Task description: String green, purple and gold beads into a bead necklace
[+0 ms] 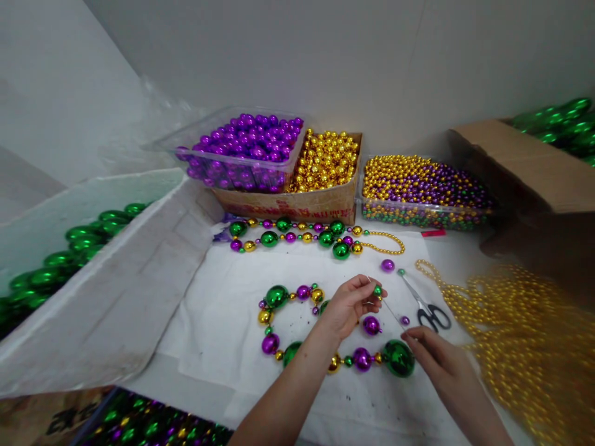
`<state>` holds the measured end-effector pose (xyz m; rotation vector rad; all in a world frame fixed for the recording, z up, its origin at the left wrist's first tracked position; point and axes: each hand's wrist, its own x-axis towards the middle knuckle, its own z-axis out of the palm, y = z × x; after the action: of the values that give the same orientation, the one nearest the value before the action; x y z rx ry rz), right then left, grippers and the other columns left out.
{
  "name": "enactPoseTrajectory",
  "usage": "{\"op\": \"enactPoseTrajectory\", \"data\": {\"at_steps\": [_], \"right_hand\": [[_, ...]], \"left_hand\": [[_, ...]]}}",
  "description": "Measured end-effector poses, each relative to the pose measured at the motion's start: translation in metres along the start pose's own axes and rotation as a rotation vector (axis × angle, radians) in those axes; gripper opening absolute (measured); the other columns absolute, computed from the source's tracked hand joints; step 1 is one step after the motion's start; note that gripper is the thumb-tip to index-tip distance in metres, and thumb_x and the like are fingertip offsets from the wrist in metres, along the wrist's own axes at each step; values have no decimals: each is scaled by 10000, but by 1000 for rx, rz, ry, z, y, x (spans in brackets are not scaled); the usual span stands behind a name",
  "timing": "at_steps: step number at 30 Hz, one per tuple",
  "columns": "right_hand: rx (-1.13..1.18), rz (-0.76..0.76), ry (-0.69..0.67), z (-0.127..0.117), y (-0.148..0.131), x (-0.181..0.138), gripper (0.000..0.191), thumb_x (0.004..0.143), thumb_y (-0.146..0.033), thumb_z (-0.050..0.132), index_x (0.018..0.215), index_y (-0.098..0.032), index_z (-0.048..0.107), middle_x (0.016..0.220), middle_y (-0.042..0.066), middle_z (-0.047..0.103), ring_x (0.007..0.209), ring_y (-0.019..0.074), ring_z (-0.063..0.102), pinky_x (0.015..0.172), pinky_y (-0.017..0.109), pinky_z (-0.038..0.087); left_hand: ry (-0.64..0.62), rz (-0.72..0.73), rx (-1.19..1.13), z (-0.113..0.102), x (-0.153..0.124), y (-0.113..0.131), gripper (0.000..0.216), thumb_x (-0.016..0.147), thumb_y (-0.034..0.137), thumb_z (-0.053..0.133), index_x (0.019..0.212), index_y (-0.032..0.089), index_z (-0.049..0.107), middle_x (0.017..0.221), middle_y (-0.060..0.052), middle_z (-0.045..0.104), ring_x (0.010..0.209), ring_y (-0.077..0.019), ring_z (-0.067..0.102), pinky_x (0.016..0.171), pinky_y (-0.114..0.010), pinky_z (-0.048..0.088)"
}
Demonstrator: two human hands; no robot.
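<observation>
My left hand (349,305) is closed, its fingertips pinching a small green bead (377,290) that sits on a thin pale string (393,314). Lower and to the right, my right hand (434,354) pinches the other end of the string between thumb and fingers. Around my left forearm curves a bead strand (270,344) of green, gold and purple balls, ending at a big green ball (398,358); the forearm hides part of it. Loose purple balls (371,325) lie between the hands and beyond them. Scissors (430,313) with black handles rest beside my right hand.
At the back stand a clear tub of purple balls (251,139), a carton of gold beads (328,161) and a tub of mixed beads (418,179). A beaded necklace (290,237) lies before them. Gold bead chains (525,347) heap at right; a white box wall (116,297) rises left.
</observation>
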<state>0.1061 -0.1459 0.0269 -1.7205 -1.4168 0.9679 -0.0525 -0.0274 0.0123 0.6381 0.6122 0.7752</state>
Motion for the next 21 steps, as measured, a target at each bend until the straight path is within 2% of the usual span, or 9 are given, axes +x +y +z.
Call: {"op": "enactPoseTrajectory", "data": {"at_steps": [4, 7, 9, 11, 14, 16, 18, 21], "right_hand": [[-28, -40, 99, 1, -20, 22, 289, 898, -447, 462, 834, -199, 596, 637, -16, 547, 551, 138, 507, 497, 233, 396], [-21, -54, 2, -8, -30, 32, 314, 905, -466, 451, 948, -206, 622, 657, -2, 593, 596, 160, 559, 553, 259, 433], [-21, -70, -47, -18, -31, 34, 340, 897, -475, 471, 1039, -220, 646, 830, 38, 678, 770, 199, 625, 689, 298, 478], [-17, -91, 12, -26, -30, 32, 342, 884, -472, 501, 1074, -238, 665, 1063, 62, 678, 988, 234, 606, 842, 335, 460], [77, -76, 118, -32, -31, 27, 333, 876, -457, 522, 1091, -251, 671, 1200, 61, 632, 1091, 238, 562, 871, 328, 449], [191, -38, 91, -31, -33, 25, 331, 859, -448, 552, 1088, -241, 670, 1144, 66, 653, 1020, 221, 588, 765, 290, 476], [298, 24, 20, -26, -33, 25, 323, 837, -444, 584, 1047, -216, 674, 948, 57, 684, 793, 179, 612, 579, 243, 455], [450, 106, -18, -20, -27, 27, 299, 830, -447, 599, 961, -186, 667, 608, -19, 557, 479, 100, 436, 410, 207, 302]], "left_hand": [[4, 87, 109, 21, -5, 10, 253, 783, 371, 670, 815, 122, 639, 961, -106, 689, 716, -134, 616, 701, -269, 466], [33, 266, 296, 35, -13, 30, 226, 840, 344, 602, 864, 142, 701, 1106, -101, 667, 960, -195, 604, 832, -298, 445], [7, 351, 420, 42, -17, 43, 213, 865, 304, 569, 881, 159, 723, 1164, -82, 647, 1089, -218, 555, 908, -311, 415], [-34, 378, 477, 46, -20, 49, 207, 874, 281, 556, 881, 172, 732, 1166, -72, 644, 1128, -227, 535, 952, -336, 395], [-70, 365, 472, 51, -17, 44, 210, 882, 272, 545, 880, 178, 733, 1137, -72, 652, 1120, -227, 537, 955, -352, 396], [-70, 352, 447, 54, -13, 38, 222, 891, 274, 528, 895, 178, 728, 1132, -74, 653, 1098, -222, 546, 924, -340, 414], [-67, 345, 427, 57, -9, 34, 230, 896, 280, 518, 904, 173, 722, 1125, -78, 655, 1073, -216, 555, 886, -321, 433], [-58, 345, 402, 59, -8, 34, 226, 883, 297, 537, 877, 164, 719, 1083, -83, 667, 1040, -215, 566, 841, -300, 454]]}}
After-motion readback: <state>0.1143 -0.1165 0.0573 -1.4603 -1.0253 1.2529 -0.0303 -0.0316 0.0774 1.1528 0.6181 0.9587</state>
